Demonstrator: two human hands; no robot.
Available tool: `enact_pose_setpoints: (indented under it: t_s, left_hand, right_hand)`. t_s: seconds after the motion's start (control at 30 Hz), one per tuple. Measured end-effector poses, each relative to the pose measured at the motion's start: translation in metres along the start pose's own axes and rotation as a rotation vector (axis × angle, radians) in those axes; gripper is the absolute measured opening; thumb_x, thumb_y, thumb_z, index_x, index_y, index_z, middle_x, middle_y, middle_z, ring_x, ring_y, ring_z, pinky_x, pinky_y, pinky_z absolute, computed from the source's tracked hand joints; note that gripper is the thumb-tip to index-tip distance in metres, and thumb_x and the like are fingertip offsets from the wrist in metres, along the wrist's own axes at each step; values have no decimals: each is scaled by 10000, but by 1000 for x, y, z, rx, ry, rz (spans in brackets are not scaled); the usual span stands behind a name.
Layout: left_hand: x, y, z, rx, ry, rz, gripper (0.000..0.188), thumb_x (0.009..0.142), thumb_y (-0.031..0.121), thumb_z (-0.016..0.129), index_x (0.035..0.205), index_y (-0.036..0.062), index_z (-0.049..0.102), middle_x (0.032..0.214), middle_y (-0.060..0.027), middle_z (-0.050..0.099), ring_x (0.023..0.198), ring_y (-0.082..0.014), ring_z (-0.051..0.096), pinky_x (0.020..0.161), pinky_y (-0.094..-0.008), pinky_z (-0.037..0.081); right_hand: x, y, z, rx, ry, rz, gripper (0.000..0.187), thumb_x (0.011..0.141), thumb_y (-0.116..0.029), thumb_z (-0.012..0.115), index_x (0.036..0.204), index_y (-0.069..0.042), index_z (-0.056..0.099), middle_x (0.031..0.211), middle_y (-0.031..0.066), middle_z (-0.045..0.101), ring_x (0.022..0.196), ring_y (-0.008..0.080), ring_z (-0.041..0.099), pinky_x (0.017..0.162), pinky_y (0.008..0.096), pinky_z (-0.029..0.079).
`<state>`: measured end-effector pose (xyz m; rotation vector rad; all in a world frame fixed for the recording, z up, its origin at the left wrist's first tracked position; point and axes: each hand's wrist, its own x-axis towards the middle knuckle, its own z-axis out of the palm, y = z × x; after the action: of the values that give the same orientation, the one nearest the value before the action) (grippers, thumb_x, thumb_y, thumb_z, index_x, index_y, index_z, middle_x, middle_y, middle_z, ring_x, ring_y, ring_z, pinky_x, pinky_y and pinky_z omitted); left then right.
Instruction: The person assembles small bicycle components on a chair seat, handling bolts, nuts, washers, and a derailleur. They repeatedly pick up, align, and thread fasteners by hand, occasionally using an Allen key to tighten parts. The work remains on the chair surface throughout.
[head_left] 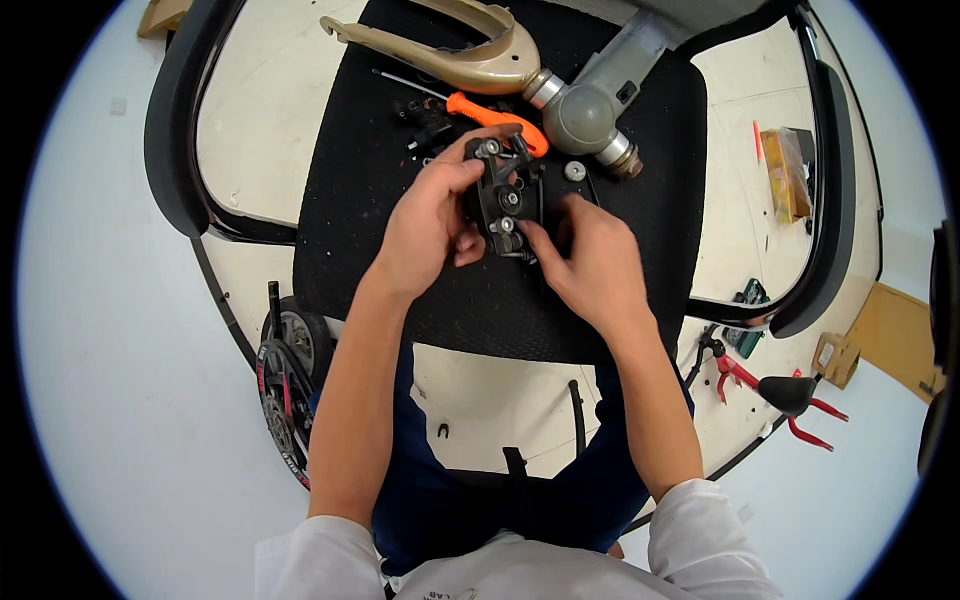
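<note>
A black mechanical brake caliper (490,205) with silver bolts is held above the black chair seat (450,315). My left hand (425,220) grips it from the left, its thumb along the near side and fingers behind. My right hand (605,265) is closed at the caliper's lower right, with the thumb against it; its curled fingertips are partly hidden. Just beyond lies a screwdriver (490,113) with an orange handle. A small round silver part (574,171) sits on the seat to the right of the caliper.
A beige fork (500,60) and a grey metal frame joint (585,115) lie at the seat's far side. Small black parts (425,125) rest left of the screwdriver. Chair armrests (180,120) flank the seat. Wheels (290,370) and a red frame with a saddle (785,395) are on the floor.
</note>
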<state>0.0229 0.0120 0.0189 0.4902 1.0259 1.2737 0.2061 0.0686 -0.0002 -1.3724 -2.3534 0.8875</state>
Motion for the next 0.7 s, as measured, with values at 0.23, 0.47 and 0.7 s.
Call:
enact_pose_setpoints:
  t_s: [0.23, 0.47, 0.7]
  left_hand:
    - [2, 6, -8, 239, 44, 60, 581, 954, 263, 385, 1463, -18, 402, 1035, -39, 630, 725, -67, 585, 525, -204, 412]
    - [6, -5, -10, 251, 53, 82, 580, 957, 251, 387, 1441, -67, 418, 1031, -87, 652, 865, -108, 588, 767, -224, 450]
    - [14, -15, -14, 460, 41, 26, 506, 970, 220, 365, 1361, -49, 542, 1067, -75, 690, 912, -98, 639, 859, -220, 483]
  right_hand:
    - [24, 9, 3, 201, -80, 177, 228, 849, -158, 709, 892, 48, 622, 656, 128, 637, 563, 234, 652, 567, 353, 524]
    - [25, 15, -32, 1190, -68, 218, 168, 991, -99, 536, 1030, 55, 589, 765, 134, 661, 671, 217, 696, 568, 285, 563]
    - [24, 16, -30, 1151, 288, -23, 170, 1018, -91, 498, 1080, 49, 571, 836, 168, 672, 743, 259, 709, 653, 342, 598]
